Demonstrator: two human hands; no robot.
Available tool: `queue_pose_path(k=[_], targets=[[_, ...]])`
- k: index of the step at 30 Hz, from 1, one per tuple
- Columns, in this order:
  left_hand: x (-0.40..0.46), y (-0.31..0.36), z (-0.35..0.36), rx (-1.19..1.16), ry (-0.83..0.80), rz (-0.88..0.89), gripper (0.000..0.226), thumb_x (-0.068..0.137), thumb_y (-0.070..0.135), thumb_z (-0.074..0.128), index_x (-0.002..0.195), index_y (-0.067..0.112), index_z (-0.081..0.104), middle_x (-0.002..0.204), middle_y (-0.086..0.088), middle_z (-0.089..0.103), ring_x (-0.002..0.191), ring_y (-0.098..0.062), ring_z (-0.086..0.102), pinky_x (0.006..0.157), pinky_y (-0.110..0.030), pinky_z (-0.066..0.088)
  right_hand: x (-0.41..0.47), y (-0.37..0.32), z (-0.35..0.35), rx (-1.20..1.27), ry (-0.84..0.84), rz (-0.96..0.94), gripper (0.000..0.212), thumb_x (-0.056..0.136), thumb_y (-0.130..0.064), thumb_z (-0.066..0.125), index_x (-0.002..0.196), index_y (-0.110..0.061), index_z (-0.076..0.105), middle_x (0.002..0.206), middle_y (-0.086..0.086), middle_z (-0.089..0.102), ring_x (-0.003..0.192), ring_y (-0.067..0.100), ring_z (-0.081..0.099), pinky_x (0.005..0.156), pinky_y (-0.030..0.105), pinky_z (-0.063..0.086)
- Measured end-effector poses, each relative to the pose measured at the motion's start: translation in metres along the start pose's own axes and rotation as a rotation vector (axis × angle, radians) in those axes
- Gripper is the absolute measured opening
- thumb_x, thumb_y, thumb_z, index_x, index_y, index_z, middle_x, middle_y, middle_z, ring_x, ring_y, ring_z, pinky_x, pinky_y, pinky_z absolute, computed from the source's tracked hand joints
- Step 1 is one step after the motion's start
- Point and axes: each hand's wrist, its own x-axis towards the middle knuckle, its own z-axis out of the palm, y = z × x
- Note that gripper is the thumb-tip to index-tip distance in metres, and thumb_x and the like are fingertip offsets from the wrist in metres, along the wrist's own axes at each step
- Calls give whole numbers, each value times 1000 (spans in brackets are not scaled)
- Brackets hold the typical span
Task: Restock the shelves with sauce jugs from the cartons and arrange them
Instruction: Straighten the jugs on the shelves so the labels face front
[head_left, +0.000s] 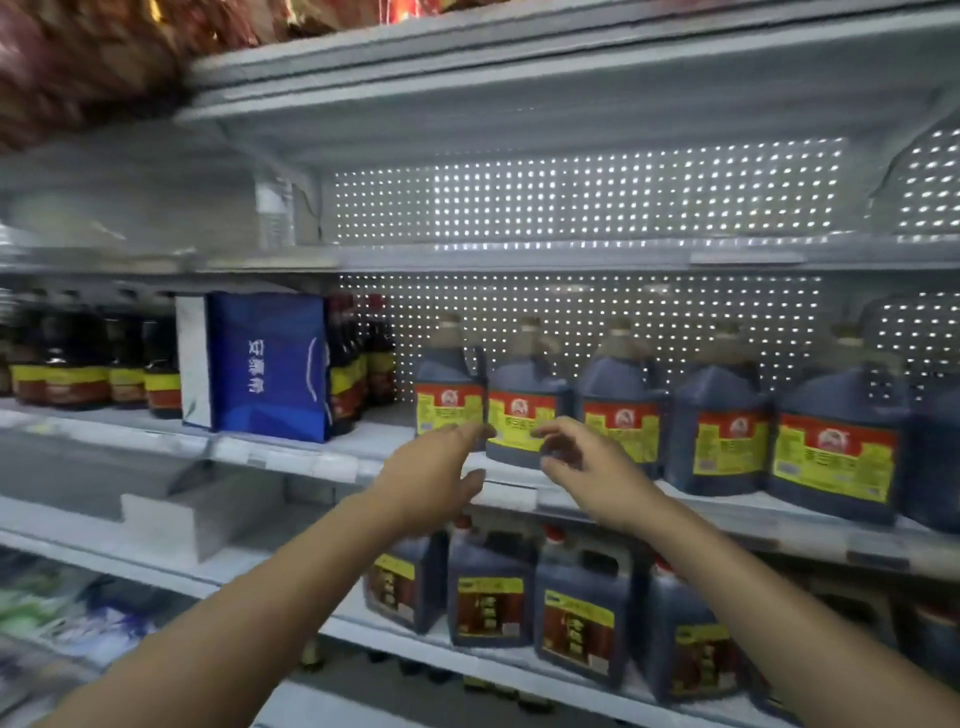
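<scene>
Several dark sauce jugs with red and yellow labels stand in a row on the middle shelf. My left hand and my right hand reach toward the second jug from the left, one on each side of it. Both hands have spread, relaxed fingers and hold nothing. My left fingertips are near the leftmost jug. Whether either hand touches a jug is blurred. More jugs stand on the shelf below.
A blue carton stands on the middle shelf left of the jugs, with smaller dark bottles beside and behind it. The shelf above holds nothing in front of its perforated back panel. Red packages lie on the top shelf.
</scene>
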Motion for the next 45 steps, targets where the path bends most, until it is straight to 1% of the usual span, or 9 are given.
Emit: queue_pose_path(k=[8,19,25,29,32,35,37,41,45], targets=[[19,-105,-39,86,23,20,41,99,32,55,140,32,49,128,6,65,114,-18,61,89,-39,53,76,-49,52,-292,-50,-85,27,100,-30,59,127,-36,59,110,-18,63,96,8,61,86,39,54],[125,-182,-3,254,46,59,32,98,36,50,130,32,46,111,3,65,96,-24,65,72,-39,54,178,-14,51,-615,6,-140,19,98,-35,55,117,-36,58,112,-15,61,103,13,61,85,42,53],[191,-200,11,350,67,70,61,95,56,54,146,31,32,125,-1,62,107,-27,64,81,-41,56,233,-24,38,-670,47,-213,19,102,-37,53,120,-35,57,114,-15,57,100,14,59,80,39,54],[221,-208,30,302,19,71,82,86,71,59,148,25,30,116,-5,62,105,-27,63,81,-40,53,268,-21,44,-729,42,-143,47,97,-48,61,139,-32,45,124,-2,57,110,24,61,78,36,51],[236,-222,53,23,-45,52,103,75,70,73,153,25,23,118,-4,64,104,-23,64,84,-41,56,285,-15,55,-705,-64,14,87,88,-58,71,156,-33,22,151,-2,43,134,29,50,89,38,47],[236,-233,73,-539,-128,86,125,71,38,92,156,52,1,127,9,66,108,-9,69,87,-38,62,291,-7,68,-788,-158,179,78,84,-67,70,142,-31,33,132,2,57,123,31,57,79,35,40],[235,-241,81,-760,-112,129,124,72,26,93,153,61,5,135,11,63,114,-8,68,89,-41,62,292,0,75,-821,-161,228,101,80,-72,70,156,-32,15,129,2,63,119,31,59,81,36,44],[240,-253,88,-892,-126,219,116,75,27,92,156,56,13,137,13,64,119,-9,66,93,-41,60,294,10,90,-876,-78,255,114,73,-80,68,158,-23,19,115,-1,69,125,34,57,99,49,51],[242,-266,88,-932,-144,299,115,75,23,91,157,53,15,138,18,62,120,-5,65,95,-39,59,293,4,101,-875,-13,253,115,74,-77,71,160,-24,16,83,-10,52,84,19,52,73,37,49]])
